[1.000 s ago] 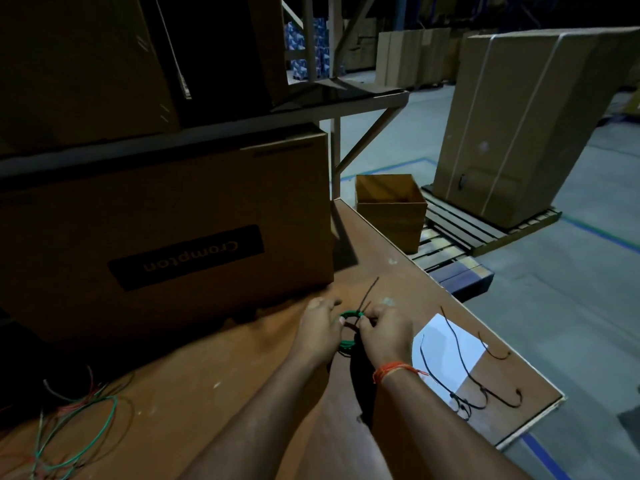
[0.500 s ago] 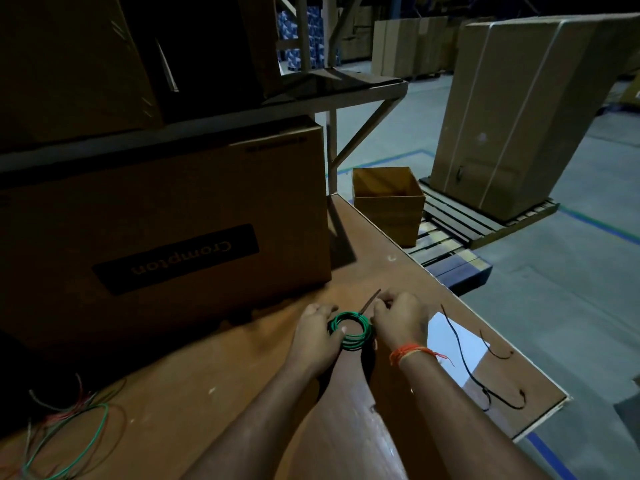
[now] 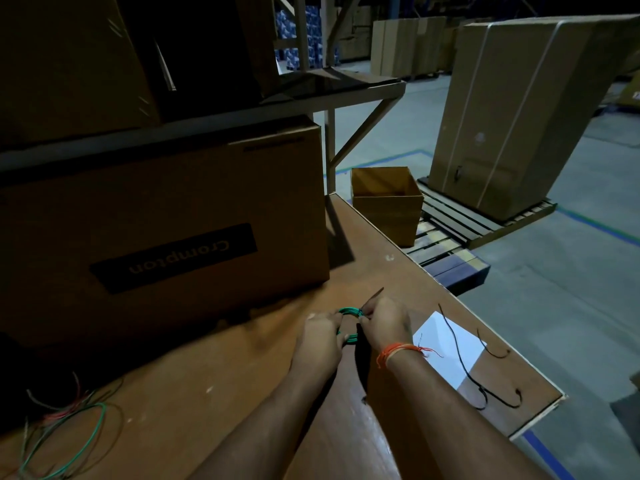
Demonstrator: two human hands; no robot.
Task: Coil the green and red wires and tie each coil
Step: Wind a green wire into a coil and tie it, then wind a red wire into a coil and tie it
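brown table point(image 3: 242, 382) bears crompton carton point(image 3: 162, 237), white paper point(image 3: 450, 351), black ties point(image 3: 485, 386), loose wires point(image 3: 65, 424).

Relative to one second earlier, the small green wire coil point(image 3: 349, 324) shows more of its ring between the hands instead of lying mostly hidden. The left hand point(image 3: 322, 341) now grips its left and lower side. The right hand point(image 3: 383, 322) has moved to the coil's right edge, pinching the thin dark tie strand point(image 3: 374, 295), which now projects as one shorter, slanted end.
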